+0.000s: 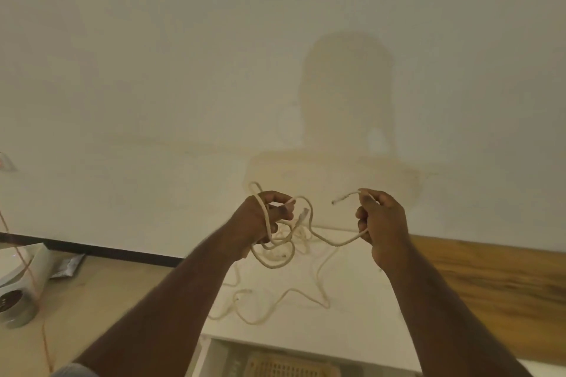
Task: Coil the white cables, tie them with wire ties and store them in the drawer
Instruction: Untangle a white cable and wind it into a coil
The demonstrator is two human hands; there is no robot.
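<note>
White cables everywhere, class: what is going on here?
A person is sorting out tangled white cables above a white surface. The left hand grips a loose bundle of loops, and the right hand pinches one cable near its free end, which sticks out to the left. More cable lies uncoiled on the surface below. No tidy coil or wire tie is visible yet. An open drawer shows at the bottom edge.

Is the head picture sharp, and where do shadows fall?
Head view: soft throughout, light dim and warm; left hand, right hand and white cable slightly blurred; a large shadow falls on the wall; straight edges bend near the borders.
</note>
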